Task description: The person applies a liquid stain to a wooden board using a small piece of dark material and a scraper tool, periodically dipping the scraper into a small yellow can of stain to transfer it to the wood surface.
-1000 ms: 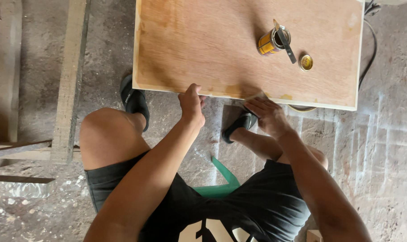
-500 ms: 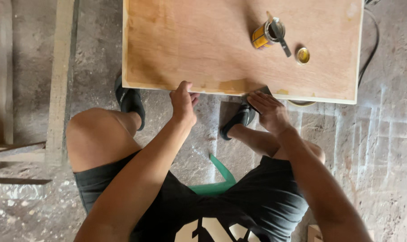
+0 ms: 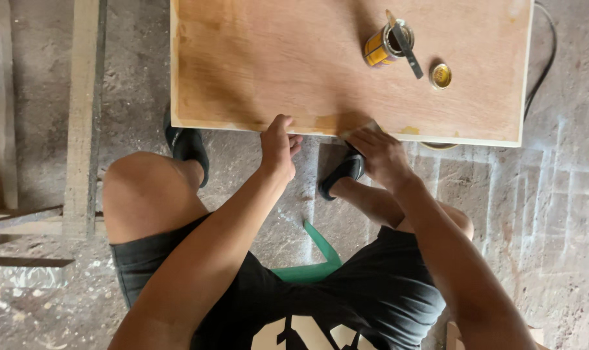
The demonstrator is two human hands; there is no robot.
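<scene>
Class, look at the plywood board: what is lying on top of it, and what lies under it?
On the plywood board stand an open yellow can with a brush across it and its lid. Both hands touch its near edge. Whatever supports it underneath is covered.

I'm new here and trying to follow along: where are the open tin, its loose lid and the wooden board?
Open tin (image 3: 376,48), head view, on its yellow side wall.
Loose lid (image 3: 441,76), head view, on its centre.
Wooden board (image 3: 262,58), head view, on a bare part of its top face.
</scene>
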